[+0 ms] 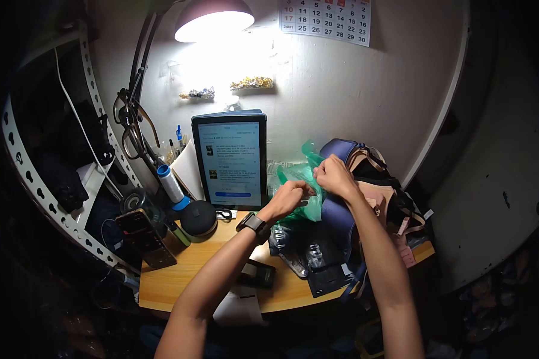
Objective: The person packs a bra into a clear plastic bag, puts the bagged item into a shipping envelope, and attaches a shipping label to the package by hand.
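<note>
A thin green plastic bag is spread between my two hands, crumpled and partly see-through. My left hand, with a dark smartwatch on its wrist, has its fingers curled closed at the bag's left side. On the other side, my right hand is closed in a pinch on the bag's upper right part. Part of the bag rises above the right hand. Directly behind and below that hand sits a blue-purple bag. Clear plastic packets and black items lie beneath the green bag.
A tablet stands upright against the wall. Left of it are a round black speaker, a propped phone and a lamp arm with eyeglasses. Beige and black garments pile at right. A dark box lies near the desk's front edge.
</note>
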The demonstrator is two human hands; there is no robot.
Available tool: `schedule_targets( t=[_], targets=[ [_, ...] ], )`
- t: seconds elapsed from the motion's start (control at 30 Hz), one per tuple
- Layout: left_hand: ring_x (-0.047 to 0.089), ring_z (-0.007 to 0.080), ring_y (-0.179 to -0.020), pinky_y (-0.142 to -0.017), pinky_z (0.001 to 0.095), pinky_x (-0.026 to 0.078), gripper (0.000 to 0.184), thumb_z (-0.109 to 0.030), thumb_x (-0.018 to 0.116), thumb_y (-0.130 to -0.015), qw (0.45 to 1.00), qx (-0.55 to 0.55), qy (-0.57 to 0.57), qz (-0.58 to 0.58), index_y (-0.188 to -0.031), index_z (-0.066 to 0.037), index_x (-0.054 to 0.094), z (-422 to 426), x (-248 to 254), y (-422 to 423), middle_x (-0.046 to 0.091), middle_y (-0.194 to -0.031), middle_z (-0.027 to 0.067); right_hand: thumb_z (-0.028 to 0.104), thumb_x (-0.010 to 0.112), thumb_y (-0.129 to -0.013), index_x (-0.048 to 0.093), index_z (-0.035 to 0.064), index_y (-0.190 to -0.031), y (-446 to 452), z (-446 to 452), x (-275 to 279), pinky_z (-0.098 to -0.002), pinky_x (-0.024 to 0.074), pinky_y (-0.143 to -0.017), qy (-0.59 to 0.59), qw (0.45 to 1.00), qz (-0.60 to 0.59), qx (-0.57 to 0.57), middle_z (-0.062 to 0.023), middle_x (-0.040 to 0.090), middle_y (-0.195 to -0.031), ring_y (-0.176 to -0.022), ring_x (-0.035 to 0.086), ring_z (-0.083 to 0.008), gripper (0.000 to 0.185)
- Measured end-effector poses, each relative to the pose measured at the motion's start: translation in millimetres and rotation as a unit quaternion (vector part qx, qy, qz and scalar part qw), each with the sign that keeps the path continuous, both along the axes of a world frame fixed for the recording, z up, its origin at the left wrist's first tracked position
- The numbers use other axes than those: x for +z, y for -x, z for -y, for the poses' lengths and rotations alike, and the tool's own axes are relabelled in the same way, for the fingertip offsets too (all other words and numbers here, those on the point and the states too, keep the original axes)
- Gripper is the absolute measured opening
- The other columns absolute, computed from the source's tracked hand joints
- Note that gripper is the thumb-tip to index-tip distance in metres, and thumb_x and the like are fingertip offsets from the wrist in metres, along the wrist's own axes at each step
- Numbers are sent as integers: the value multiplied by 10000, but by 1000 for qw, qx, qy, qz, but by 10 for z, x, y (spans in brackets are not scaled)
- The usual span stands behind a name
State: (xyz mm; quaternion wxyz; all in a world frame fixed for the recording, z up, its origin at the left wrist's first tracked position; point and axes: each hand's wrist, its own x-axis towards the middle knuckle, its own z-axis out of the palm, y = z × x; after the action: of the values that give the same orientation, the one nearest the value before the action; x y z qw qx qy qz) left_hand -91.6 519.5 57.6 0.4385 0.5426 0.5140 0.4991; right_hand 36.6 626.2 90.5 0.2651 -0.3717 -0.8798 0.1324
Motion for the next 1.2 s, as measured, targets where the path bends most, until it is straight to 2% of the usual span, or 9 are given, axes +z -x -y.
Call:
schedule_targets(
  t=[0.1,0.13,0.23,0.37,0.53,0.8,0.93,1.07,1.2],
  targets=[
    [595,346,-817,-761,369,474,226,-72,616,-697,940,58,30,-334,-898,33,613,-9,121,-110,628,-930,214,307,643,-735,633,0,-664,-48,357,158,-422,469,-737,1,998,39,-42,-228,577,-853,-859,586,-357,316],
    [595,346,-817,-761,369,474,226,-72,616,-697,940,58,30,-335,-898,33,613,-58,55,-120,628,-930,214,303,667,-727,637,5,-666,-55,420,192,-419,470,-740,3,996,55,-65,-221,574,-881,-865,586,-356,306],
    [576,382,-802,-736,412,477,176,17,565,-648,833,131,-206,-497,-819,31,605,-218,-355,-158,604,-836,225,284,705,-701,642,14,-667,-41,370,128,-420,473,-740,-14,995,79,-57,-205,560,-918,-869,582,-357,279],
    [606,322,-784,-775,403,480,83,-28,595,-680,786,178,-216,-551,-756,-2,616,-158,-542,-268,620,-797,177,255,729,-681,647,25,-672,-42,366,1,-427,473,-744,-39,996,68,-52,-192,554,-925,-867,578,-359,244],
    [611,322,-774,-788,398,477,74,-6,581,-676,816,196,-150,-523,-743,-8,613,-57,-436,-455,626,-796,166,220,724,-681,649,30,-662,-96,361,7,-435,474,-750,-50,997,51,-39,-191,548,-901,-861,577,-358,205],
    [622,331,-713,-645,414,491,53,-54,582,-684,771,256,-192,-550,-663,-28,622,-151,-10,-195,620,-752,176,140,683,-680,648,55,-824,-145,393,81,-424,420,-807,-84,994,74,-17,-157,520,-992,-957,531,-323,171],
    [608,371,-708,-604,440,479,131,-141,599,-726,855,225,-105,-455,-690,-26,647,-211,297,-1,607,-722,221,103,648,-659,619,52,-809,-74,470,64,-442,362,-837,-243,970,-18,13,-138,499,-1079,-1003,478,-303,160],
    [609,373,-717,-601,420,481,183,-193,616,-749,897,222,-50,-379,-734,-16,663,-219,367,92,607,-715,238,134,668,-641,603,66,-797,13,583,128,-441,332,-839,-190,966,-176,19,-117,496,-1073,-1044,441,-282,181],
    [615,274,-664,-578,361,474,199,-196,631,-770,947,163,2,-278,-755,0,661,-249,257,241,619,-690,187,160,662,-643,599,71,-785,-63,609,164,-426,317,-842,-164,978,-112,68,-121,495,-1073,-1055,434,-274,179]
  ],
)
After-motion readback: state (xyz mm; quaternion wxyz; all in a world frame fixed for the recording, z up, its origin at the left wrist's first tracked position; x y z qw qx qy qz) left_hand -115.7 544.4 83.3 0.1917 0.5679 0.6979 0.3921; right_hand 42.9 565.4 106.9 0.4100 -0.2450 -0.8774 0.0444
